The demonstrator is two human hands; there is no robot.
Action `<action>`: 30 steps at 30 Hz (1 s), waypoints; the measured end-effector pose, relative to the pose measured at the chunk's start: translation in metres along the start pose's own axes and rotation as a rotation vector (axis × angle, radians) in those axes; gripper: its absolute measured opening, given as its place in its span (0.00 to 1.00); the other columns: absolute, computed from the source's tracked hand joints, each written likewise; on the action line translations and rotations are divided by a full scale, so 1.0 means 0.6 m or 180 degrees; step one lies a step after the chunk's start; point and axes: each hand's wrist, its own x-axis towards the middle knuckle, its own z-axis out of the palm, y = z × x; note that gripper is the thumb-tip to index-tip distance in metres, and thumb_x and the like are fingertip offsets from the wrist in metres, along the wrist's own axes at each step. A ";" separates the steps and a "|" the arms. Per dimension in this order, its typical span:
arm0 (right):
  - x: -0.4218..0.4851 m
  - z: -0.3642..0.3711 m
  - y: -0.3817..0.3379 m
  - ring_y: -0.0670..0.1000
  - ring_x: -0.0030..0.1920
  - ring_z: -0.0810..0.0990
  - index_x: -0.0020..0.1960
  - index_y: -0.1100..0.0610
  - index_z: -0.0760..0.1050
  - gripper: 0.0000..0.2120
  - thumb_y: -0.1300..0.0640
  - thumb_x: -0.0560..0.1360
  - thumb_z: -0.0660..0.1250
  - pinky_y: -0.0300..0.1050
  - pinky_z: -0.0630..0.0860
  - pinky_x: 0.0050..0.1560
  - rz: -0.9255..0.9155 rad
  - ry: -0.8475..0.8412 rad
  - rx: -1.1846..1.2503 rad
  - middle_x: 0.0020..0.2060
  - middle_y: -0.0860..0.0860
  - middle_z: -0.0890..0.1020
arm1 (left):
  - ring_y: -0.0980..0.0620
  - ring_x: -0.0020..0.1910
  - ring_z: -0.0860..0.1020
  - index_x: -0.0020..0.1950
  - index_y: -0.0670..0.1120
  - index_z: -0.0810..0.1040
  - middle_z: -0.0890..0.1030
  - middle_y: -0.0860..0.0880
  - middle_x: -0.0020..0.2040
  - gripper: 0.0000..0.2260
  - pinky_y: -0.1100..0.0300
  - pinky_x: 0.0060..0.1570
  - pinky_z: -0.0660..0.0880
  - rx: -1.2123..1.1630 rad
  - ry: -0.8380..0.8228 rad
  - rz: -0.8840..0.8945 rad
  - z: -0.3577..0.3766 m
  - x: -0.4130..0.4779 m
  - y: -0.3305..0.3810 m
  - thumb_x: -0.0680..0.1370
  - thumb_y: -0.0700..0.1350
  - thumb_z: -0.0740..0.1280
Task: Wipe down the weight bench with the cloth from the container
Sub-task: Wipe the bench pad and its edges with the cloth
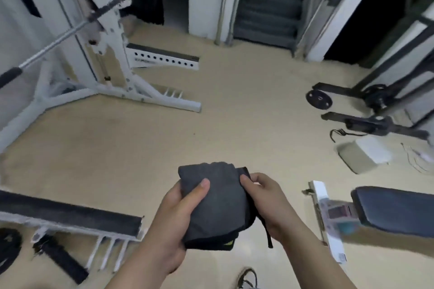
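Above the tan floor (pixel 211 124), I am holding the dark folded cloth (pixel 218 204) in front of me: my left hand (pixel 176 218) is gripping its left side, my right hand (pixel 270 204) is pinching its right edge, and the bench (pixel 394 209) is sitting off to my right.

Soft, even light filled the room, and the beige floor (pixel 223 112) carried only faint shadows under the white rack (pixel 110 54). The openings at top left and top right were nearly black. Motion blur smeared the weight bench (pixel 397 211), the barbell (pixel 58 37) and the pale box (pixel 361 155). Wide-angle distortion bowed the frame's edges. The dark cloth (pixel 216 202), the left hand (pixel 178 216) and the right hand (pixel 270 199) at centre were sharpest.
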 end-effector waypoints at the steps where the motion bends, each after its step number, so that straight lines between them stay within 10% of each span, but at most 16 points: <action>1: 0.007 -0.046 0.006 0.51 0.41 0.84 0.52 0.57 0.79 0.12 0.48 0.79 0.68 0.47 0.78 0.43 0.0012 0.0193 0.0104 0.46 0.55 0.88 | 0.42 0.56 0.85 0.62 0.51 0.82 0.87 0.46 0.57 0.14 0.38 0.58 0.80 0.0168 -0.0153 -0.0039 0.049 0.021 -0.005 0.77 0.50 0.71; 6: 0.033 -0.291 0.044 0.53 0.56 0.83 0.56 0.49 0.80 0.14 0.41 0.80 0.65 0.53 0.82 0.57 0.0098 0.0911 0.0517 0.56 0.50 0.84 | 0.39 0.56 0.85 0.63 0.48 0.81 0.87 0.42 0.57 0.14 0.38 0.62 0.78 0.0702 -0.0837 -0.0420 0.313 0.129 -0.057 0.77 0.48 0.71; 13: 0.085 -0.570 0.026 0.49 0.61 0.85 0.61 0.43 0.85 0.23 0.33 0.81 0.56 0.56 0.77 0.68 0.0416 0.0610 0.1677 0.58 0.48 0.87 | 0.43 0.58 0.85 0.61 0.47 0.83 0.87 0.43 0.57 0.11 0.40 0.64 0.77 0.1076 -0.1600 -0.0731 0.640 0.250 -0.130 0.80 0.44 0.68; 21: 0.254 -0.695 -0.044 0.52 0.50 0.89 0.59 0.51 0.84 0.25 0.37 0.83 0.54 0.47 0.82 0.47 0.0543 0.1149 0.2475 0.51 0.53 0.90 | 0.38 0.54 0.81 0.56 0.42 0.86 0.81 0.33 0.61 0.18 0.37 0.59 0.80 0.1492 -0.2040 -0.1062 0.782 0.469 -0.116 0.78 0.29 0.58; 30: 0.487 -0.833 -0.159 0.48 0.55 0.87 0.65 0.51 0.80 0.27 0.33 0.80 0.57 0.47 0.81 0.56 0.0212 0.1869 0.3149 0.55 0.54 0.88 | 0.62 0.63 0.80 0.63 0.58 0.79 0.83 0.58 0.63 0.21 0.60 0.59 0.78 0.2613 -0.2959 -0.0516 1.023 0.743 -0.042 0.74 0.40 0.75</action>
